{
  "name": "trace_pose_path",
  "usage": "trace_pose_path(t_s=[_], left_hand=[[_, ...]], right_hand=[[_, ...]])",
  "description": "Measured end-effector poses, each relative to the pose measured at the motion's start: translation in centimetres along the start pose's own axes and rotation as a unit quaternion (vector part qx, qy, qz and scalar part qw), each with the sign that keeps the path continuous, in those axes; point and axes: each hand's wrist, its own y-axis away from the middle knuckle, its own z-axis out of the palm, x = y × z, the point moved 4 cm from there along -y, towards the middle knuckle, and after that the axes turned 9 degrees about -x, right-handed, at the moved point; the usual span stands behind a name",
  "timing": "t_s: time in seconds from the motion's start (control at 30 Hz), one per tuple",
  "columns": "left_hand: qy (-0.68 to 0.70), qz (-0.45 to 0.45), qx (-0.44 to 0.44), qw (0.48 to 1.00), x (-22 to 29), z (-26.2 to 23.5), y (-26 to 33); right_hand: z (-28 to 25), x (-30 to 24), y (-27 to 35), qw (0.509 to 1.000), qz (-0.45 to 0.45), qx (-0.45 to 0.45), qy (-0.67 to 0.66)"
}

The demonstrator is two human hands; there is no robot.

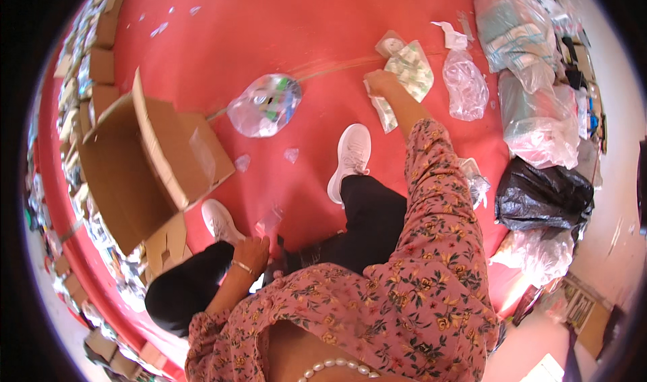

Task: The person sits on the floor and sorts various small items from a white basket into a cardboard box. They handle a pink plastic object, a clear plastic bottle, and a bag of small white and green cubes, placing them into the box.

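With my right arm stretched forward, my right hand (383, 83) is closed on the near left edge of a pale green-and-white patterned packet (410, 68) at the floor. A small clear packet with a round pale item (391, 44) lies against its far edge. My left hand (251, 254) is beside my left knee, its fingers curled together; what they hold, if anything, is hidden. Just beyond it is a blurred scrap of clear plastic (271, 219). A clear bag with green and dark items (266, 105) lies on the floor ahead, left of my right hand.
An open cardboard box (195, 149) lies on the red floor (269, 24) at left. Crumpled clear bags (465, 85) lie right of my right hand. Stuffed bags (519, 31) and a black plastic bag (544, 196) line the right side. Boxed goods (101, 65) line the left.
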Motion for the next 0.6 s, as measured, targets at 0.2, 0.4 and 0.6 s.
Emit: trace_pose_path(t_s=[0.2,0.4,0.6], left_hand=[[-0.007,-0.011,-0.032,0.999,-0.1,0.6,-1.5],[0.005,0.003,-0.027,1.000,0.1,1.0,-2.2],[0.082,-0.021,0.000,0.996,-0.1,-1.0,-2.4]], right_hand=[[1.1,1.4,-1.9,0.993,0.007,0.105,-0.046],[-1.2,0.9,0.0,0.957,-0.028,0.197,-0.211],[-3.3,-5.2,1.4,0.878,-0.186,0.277,-0.342]])
